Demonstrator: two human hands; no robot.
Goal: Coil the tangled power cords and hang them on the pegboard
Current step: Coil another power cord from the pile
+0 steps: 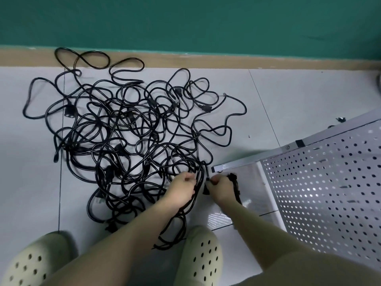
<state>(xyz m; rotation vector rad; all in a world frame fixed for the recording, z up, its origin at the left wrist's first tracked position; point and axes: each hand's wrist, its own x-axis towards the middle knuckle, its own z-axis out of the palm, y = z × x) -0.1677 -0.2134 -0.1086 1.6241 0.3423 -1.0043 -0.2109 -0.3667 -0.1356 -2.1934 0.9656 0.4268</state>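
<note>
Head view is showing the left hand [182, 188] and right hand [219, 187] both pinching cords [201, 176] at the tangle's [127, 131] near-right edge; better drawing one cord free slowly, without tightening knots.

Looks like a workshop or storeroom corner, not a home: pale grey floor tiles [278, 96] w/ a tan skirting strip [226, 60] under a teal-painted wall [185, 19], a metal pegboard [329, 182] lying by it, and a heap of black power cords [123, 129] on the floor.
</note>
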